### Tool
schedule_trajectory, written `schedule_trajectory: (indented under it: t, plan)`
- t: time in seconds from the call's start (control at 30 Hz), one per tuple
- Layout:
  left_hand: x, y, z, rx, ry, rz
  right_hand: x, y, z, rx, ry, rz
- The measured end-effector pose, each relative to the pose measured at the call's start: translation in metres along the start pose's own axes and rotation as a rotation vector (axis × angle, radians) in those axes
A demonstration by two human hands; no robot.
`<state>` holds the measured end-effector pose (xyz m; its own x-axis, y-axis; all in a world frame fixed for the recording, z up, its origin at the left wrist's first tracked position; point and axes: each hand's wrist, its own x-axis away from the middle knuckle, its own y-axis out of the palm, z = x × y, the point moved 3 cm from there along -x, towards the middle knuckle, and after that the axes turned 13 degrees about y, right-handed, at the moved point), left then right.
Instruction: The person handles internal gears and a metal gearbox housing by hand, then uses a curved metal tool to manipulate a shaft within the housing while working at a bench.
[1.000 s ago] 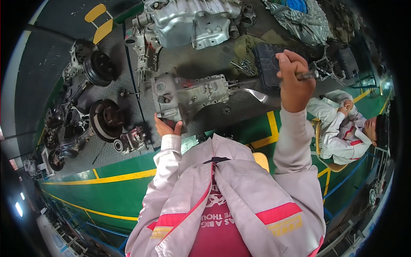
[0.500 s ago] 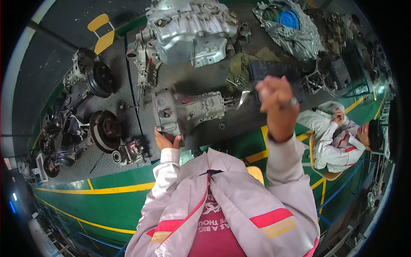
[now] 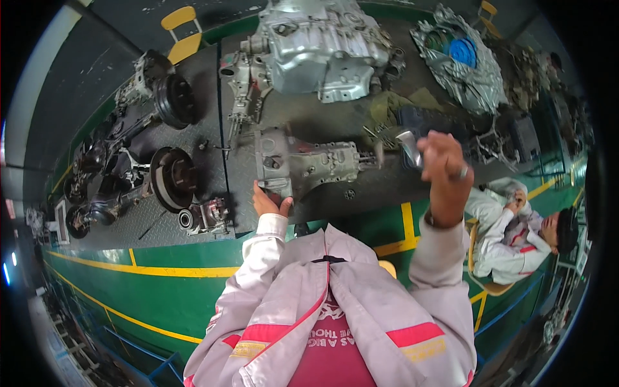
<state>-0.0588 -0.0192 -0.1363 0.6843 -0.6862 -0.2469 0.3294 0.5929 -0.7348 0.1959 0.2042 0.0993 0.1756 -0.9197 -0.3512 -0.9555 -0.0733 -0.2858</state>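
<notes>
Bench [image 3: 293,108] | gearbox [image 3: 327,164] | large silver assembly [image 3: 322,55] | dark case [image 3: 416,119] | small round part [image 3: 349,194]

Tabletop [image 3: 390,185]: passage avail. btwn. gearbox hsg. [image 3: 327,166] and lg. silver casing [image 3: 322,55]; near edge passable save small round pt. [image 3: 349,194]. Obstr.: brake drum [image 3: 178,177] to L; dk. case [image 3: 416,119] to R, R hand [image 3: 446,169] in front.

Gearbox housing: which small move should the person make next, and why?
Perhaps bring the right hand slowly toward the narrow end of the gearbox housing: it hovers right of there, while the left hand touches the wide end and could steady it.
</notes>
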Motion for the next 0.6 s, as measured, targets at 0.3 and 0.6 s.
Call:
schedule_trajectory:
  t: [0.3, 0.6]
  plan:
    - [-0.005, -0.005, 0.009, 0.05, -0.043, -0.025, -0.003, -0.004, -0.005, 0.01, 0.038, -0.014]
    - [0.002, -0.002, 0.005, 0.059, -0.036, -0.014, -0.018, 0.01, 0.017, -0.305, 0.303, 0.123]
